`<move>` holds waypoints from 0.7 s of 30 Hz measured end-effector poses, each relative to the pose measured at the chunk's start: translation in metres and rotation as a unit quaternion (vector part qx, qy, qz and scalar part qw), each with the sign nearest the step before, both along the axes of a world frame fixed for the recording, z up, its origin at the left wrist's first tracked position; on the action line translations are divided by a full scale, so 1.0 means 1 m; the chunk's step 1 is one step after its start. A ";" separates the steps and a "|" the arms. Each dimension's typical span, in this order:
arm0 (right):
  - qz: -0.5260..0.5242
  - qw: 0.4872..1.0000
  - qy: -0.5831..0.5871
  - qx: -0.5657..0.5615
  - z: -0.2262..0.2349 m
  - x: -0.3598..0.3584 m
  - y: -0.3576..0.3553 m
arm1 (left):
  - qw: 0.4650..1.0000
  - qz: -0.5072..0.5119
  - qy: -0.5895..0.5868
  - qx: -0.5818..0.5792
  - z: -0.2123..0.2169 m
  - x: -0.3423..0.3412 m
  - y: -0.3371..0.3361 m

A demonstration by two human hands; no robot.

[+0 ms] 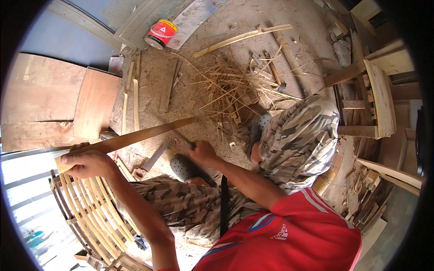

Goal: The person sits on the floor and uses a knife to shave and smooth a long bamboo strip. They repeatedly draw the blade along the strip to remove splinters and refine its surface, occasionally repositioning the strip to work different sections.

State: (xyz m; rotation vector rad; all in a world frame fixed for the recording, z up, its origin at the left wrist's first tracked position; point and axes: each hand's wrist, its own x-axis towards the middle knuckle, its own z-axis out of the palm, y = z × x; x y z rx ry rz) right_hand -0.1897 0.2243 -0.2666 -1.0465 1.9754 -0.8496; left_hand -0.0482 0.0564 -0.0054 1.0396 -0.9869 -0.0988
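My left hand (88, 161) grips one end of a long bamboo strip (140, 135), fingers wrapped round it and thumb along its side. The strip slants up to the right across the space in front of me, its far end over the floor. Just below the strip, my right hand (203, 152) is closed round the dark handle of a narrow-bladed tool that looks like a knife (182, 137). Its blade points up and left toward the strip; whether it touches is unclear. A handsaw (157, 156) lies on the floor between my two hands.
A pile of shavings (228, 88) lies in front of my feet, with a hammer (273, 72) at its right. A bamboo chair (97, 212) stands at lower left, a red bucket (162, 31) at the back. Wooden frames (379, 99) line the right; loose bamboo strips (135, 104) lie left.
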 end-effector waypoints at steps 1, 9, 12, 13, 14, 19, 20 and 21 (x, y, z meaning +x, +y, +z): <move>-0.047 0.990 -0.095 0.098 -0.012 -0.010 0.012 | 1.000 0.004 -0.003 -0.005 -0.001 0.001 0.001; 0.043 0.984 -0.050 0.165 -0.043 -0.025 0.026 | 1.000 -0.005 0.003 -0.018 0.001 0.000 -0.003; 0.025 0.994 -0.042 0.095 -0.022 -0.015 0.005 | 0.999 -0.019 0.026 0.005 0.000 0.003 -0.003; 0.034 0.996 -0.036 0.075 -0.018 -0.014 0.003 | 0.999 -0.039 0.034 0.010 -0.002 0.008 -0.003; 0.026 0.997 -0.018 0.066 -0.019 -0.015 0.003 | 0.997 -0.058 0.043 0.012 0.004 0.008 0.000; -0.013 0.994 -0.027 0.104 -0.030 -0.034 0.016 | 0.960 -0.090 0.226 0.137 0.020 0.013 -0.001; -0.017 0.995 -0.018 0.097 -0.025 -0.033 0.015 | 0.945 -0.152 0.257 0.132 0.022 0.021 0.000; -0.022 0.996 -0.009 0.089 -0.020 -0.032 0.015 | 0.942 -0.154 0.273 0.123 0.023 0.024 0.001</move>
